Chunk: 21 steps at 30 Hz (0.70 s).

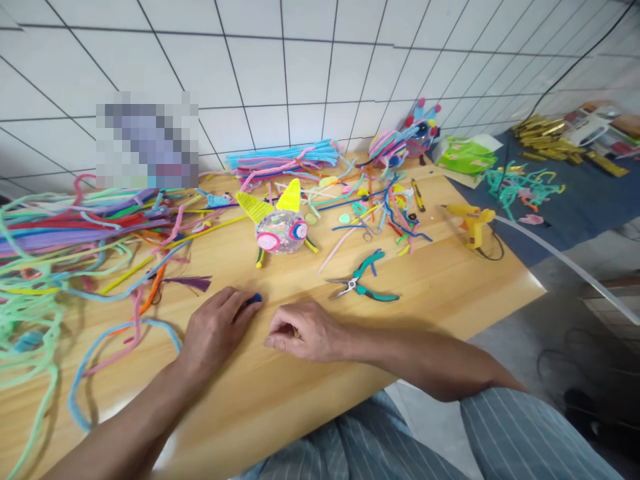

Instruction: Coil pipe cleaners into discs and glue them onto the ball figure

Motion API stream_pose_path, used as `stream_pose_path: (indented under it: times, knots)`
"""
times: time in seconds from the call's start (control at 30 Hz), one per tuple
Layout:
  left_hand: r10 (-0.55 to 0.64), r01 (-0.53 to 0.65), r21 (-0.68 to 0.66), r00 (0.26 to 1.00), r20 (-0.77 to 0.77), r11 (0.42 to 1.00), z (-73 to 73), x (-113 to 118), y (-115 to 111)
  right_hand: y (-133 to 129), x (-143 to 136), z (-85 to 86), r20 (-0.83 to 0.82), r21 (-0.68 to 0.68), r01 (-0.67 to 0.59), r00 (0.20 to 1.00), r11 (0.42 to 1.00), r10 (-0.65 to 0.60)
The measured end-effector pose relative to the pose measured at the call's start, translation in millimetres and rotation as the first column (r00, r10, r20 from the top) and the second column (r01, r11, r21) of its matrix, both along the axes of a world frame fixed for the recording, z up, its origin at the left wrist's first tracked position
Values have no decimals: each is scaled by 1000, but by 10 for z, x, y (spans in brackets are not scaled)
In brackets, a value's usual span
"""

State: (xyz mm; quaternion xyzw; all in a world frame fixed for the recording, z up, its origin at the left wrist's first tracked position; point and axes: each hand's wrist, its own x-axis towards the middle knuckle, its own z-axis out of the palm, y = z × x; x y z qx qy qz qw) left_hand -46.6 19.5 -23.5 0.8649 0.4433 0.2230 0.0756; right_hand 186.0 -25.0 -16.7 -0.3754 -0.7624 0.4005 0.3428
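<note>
My left hand (215,327) rests on the wooden table, its fingers closed on a small dark blue fuzzy piece (255,298) that sticks out at the fingertips. Just to the right, my right hand (307,330) is curled, thumb and fingertips together; whatever is between them, if anything, is hidden. Beyond both hands stands a clear ball-shaped figure (283,230) with yellow pipe-cleaner ears, pink and blue round eyes and dark, yellow-tipped legs. Pliers (354,285) with teal handles lie with their jaws apart, to the right of the figure and beyond my right forearm.
Pipe cleaners (75,227) in many colours heap up at the left, with a light blue loop (75,387) nearer me. Coloured scraps (390,207) lie farther back. A yellow glue gun (470,220) with a long glue stick stands by the right edge. The tiled wall (310,73) bounds the back.
</note>
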Motion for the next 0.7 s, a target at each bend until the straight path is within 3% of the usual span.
stream_pose_path:
  times: [0.27,0.5,0.7]
  knots:
    - [-6,6,45,1000,-9,999,-4,19,-13,-57,49,-89,22,-33,1,1000,999,0]
    - [-24,21,79,999,34,997,-11,46,-12,-51,78,30,6,-150,21,1000,988,-20]
    - [-15,15,-12,1000,-9,1000,-2,78,2,-33,69,81,20,-66,54,998,996,-52]
